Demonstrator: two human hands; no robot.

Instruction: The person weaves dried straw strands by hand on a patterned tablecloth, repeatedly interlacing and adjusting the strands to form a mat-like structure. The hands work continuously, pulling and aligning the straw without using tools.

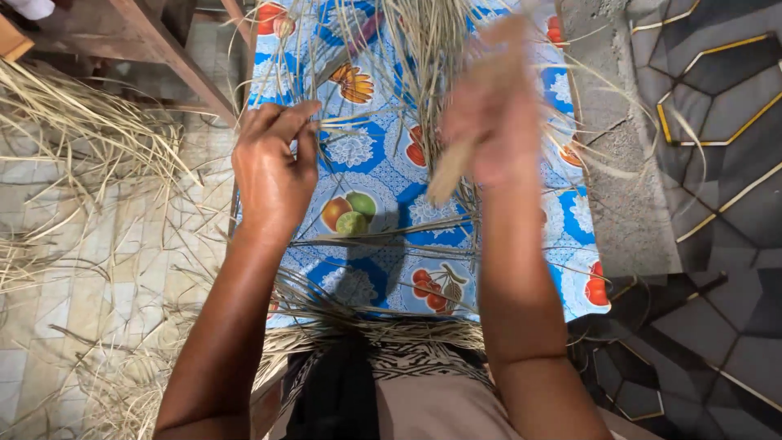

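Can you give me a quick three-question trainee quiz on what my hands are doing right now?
1. True or false: the right hand grips a bundle of dried straw strands.
2. What covers the table? A) plain white sheet B) blue fruit-print cloth C) bare wood
3. Where does the left hand rest: on the cloth's left edge or on the tiled floor?

Key: 1 true; 2 B; 3 on the cloth's left edge, pinching a strand.

Left floor: pale tiles [98,269], strewn with loose dry straw [73,130].
Upper left: slanted wooden frame legs [175,61].
Right: grey concrete ledge [619,163]; dark floor with gold lines [717,98].
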